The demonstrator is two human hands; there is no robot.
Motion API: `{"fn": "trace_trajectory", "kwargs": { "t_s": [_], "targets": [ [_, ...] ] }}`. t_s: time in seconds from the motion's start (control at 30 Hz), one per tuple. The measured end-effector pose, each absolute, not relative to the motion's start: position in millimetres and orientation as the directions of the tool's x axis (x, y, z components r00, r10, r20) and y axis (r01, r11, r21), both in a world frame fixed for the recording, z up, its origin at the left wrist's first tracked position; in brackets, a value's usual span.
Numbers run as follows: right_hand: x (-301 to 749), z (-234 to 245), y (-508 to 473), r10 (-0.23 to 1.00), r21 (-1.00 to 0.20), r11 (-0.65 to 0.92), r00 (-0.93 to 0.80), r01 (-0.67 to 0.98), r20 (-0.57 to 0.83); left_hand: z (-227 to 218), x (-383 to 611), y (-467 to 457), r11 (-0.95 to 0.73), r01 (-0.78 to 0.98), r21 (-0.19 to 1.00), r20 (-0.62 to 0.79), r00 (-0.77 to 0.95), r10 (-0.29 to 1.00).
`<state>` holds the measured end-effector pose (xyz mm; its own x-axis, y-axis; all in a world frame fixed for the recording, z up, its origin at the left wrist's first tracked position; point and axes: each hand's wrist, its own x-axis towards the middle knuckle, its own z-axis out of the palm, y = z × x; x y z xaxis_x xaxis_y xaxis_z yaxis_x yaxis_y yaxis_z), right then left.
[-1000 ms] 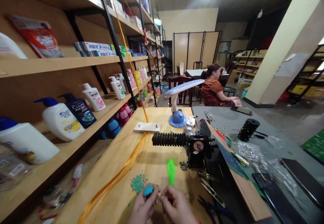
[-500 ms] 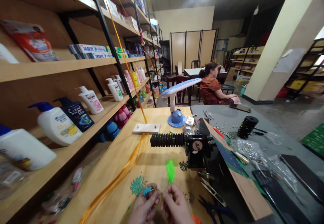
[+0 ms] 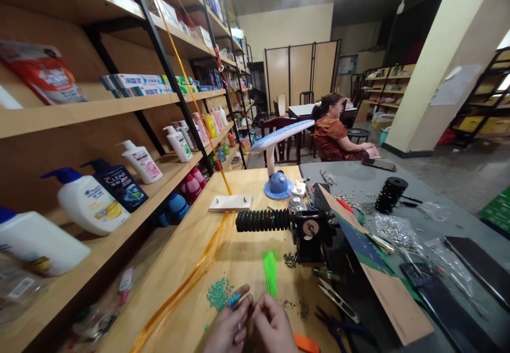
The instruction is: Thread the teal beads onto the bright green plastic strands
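My left hand (image 3: 228, 326) is closed at the bottom edge of the wooden table (image 3: 247, 241), pinching a small blue piece (image 3: 233, 300) at its fingertips. My right hand (image 3: 274, 325) sits close beside it, fingers curled in a pinch on something too small to name. Just beyond the left hand lies a pile of small teal beads (image 3: 218, 291). A bundle of bright green strands (image 3: 270, 271) lies ahead of the right hand. Orange strands (image 3: 187, 281) run along the table from the left and rise toward the shelves.
A black ribbed winder (image 3: 279, 221) stands mid-table, with a blue desk lamp (image 3: 278, 153) behind it. Scissors (image 3: 334, 299) and an orange tool (image 3: 305, 343) lie to the right. Shelves of bottles (image 3: 91, 204) line the left. A person (image 3: 333, 135) sits at the far end.
The blue piece in my left hand has turned from a broad face-on view to a thin edge. Both hands stay together while the view has shifted slightly.
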<state>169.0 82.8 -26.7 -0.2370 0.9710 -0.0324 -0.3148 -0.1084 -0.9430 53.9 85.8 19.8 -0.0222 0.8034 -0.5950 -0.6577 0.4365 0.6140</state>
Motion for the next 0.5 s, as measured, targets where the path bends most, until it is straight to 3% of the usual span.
{"fn": "trace_trajectory", "kwargs": {
  "t_s": [0.3, 0.5],
  "targets": [
    [160.0, -24.4, 84.8, 0.963, -0.909, -0.104, -0.27, -0.404, 0.01, 15.0, 50.8, 86.7, 0.432, -0.646, 0.629, -0.576, -0.015, 0.817],
    [161.9, -30.4, 86.3, 0.975, -0.955, -0.105, -0.219, -0.277, -0.044, 17.7, 51.4, 88.2, 0.428, -0.629, 0.649, -0.562, -0.017, 0.827]
  ]
}}
